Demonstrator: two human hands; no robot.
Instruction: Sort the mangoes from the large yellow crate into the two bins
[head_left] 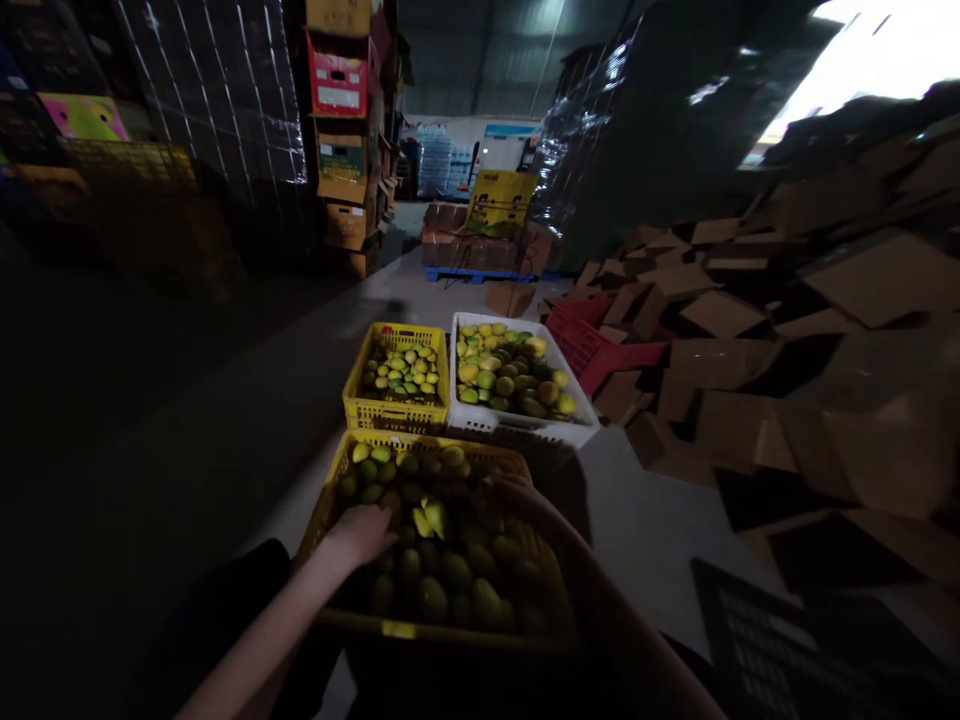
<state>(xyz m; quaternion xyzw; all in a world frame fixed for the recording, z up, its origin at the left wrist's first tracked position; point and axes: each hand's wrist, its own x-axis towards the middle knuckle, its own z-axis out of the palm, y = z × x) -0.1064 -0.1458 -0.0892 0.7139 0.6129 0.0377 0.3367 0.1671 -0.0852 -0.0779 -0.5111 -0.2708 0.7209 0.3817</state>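
A yellow plastic crate (pixel 330 500) full of green and yellowish mangoes (pixel 433 600) stands right in front of me. My left hand (pixel 361 534) reaches into its left side, fingers curled down among the fruit; whatever lies under them is hidden. Deep in shadow, my right hand (pixel 517 497) is over the mangoes at the crate's right side, and its fingers are too dark to read. Between the hands, a brighter yellow-green piece (pixel 429 518) catches the light. Behind stand a smaller yellow crate (pixel 397 415) and a white crate (pixel 517 430), both holding mangoes.
Cardboard boxes (pixel 720 360) lie heaped along the right, with a red crate (pixel 581 345) at their edge. Farther back, a blue pallet (pixel 476 274) bears cartons and a yellow box (pixel 501 200). Stacked cartons (pixel 341 160) rise at the back left.
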